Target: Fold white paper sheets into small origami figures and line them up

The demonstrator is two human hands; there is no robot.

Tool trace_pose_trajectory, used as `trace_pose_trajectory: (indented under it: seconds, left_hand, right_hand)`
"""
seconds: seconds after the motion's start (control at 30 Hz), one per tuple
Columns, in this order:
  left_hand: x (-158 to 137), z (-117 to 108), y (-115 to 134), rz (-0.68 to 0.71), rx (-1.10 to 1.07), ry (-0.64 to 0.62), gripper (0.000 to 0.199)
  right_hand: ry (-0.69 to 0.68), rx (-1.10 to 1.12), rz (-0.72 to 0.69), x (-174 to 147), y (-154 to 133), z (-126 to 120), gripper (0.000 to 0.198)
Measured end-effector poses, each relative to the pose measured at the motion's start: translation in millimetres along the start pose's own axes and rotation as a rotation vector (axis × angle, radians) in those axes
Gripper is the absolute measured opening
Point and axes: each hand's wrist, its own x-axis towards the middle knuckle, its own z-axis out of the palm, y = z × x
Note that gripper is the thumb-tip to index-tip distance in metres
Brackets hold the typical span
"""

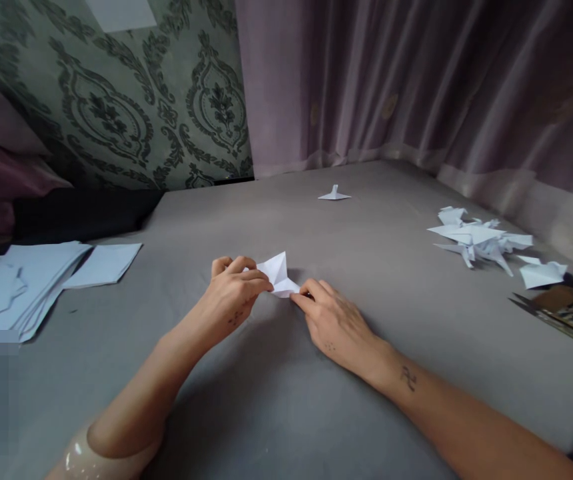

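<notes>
A small folded white paper (277, 270), with a pointed flap standing up, is held between my two hands just above the grey cloth surface (266, 413). My left hand (236, 287) pinches its left side, the fingertips partly covering it. On the other side, the thumb and fingers of my right hand (334, 320) grip a pointed corner near the bottom. The full shape of the paper is hidden by my fingers.
One folded paper figure (335, 193) stands at the back. A pile of folded paper figures (481, 237) lies right, near scissors (556, 320) and small items. Stacked white sheets (41, 280) and a smaller square stack (104, 263) lie left. Curtains (366, 80) hang behind.
</notes>
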Motion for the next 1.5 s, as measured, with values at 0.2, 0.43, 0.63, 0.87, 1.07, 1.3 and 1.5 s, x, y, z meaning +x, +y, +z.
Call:
trace_pose_trajectory:
  seconds: [0.2,0.43,0.63,0.87,1.07,1.3,1.5]
  left_hand:
    - [0.4,5.4,2.6,0.055,0.059,0.062,0.029]
    - [3.2,18.4,19.2,-0.245,-0.016,0.334,0.022]
    - [-3.6,25.8,32.9,-0.397,-0.143,0.282,0.006]
    - [-8.6,42.8,25.2,-0.229,-0.242,0.202,0.018]
    - [-10.1,41.4,17.8,-0.08,-0.254,0.089,0.027]
    - [-10.6,39.0,11.7,0.021,-0.248,0.033,0.031]
    - [-9.6,35.3,7.8,0.067,-0.277,-0.043,0.033]
  right_hand:
    - [-0.017,-0.01,-0.012,-0.4,2.1,1.5,0.043]
    - [-0.027,-0.012,-0.019,0.9,1.9,1.0,0.041]
    - [-0.077,0.015,-0.022,3.1,4.6,-1.2,0.041]
    - [-0.116,0.038,-0.023,5.7,5.1,-4.5,0.04]
    - [-0.119,0.061,-0.024,4.2,5.2,-6.2,0.042]
    - [-0.106,0.365,-0.03,2.1,22.3,-10.7,0.044]
    - [-0.076,0.607,0.333,8.9,41.0,-4.6,0.032]
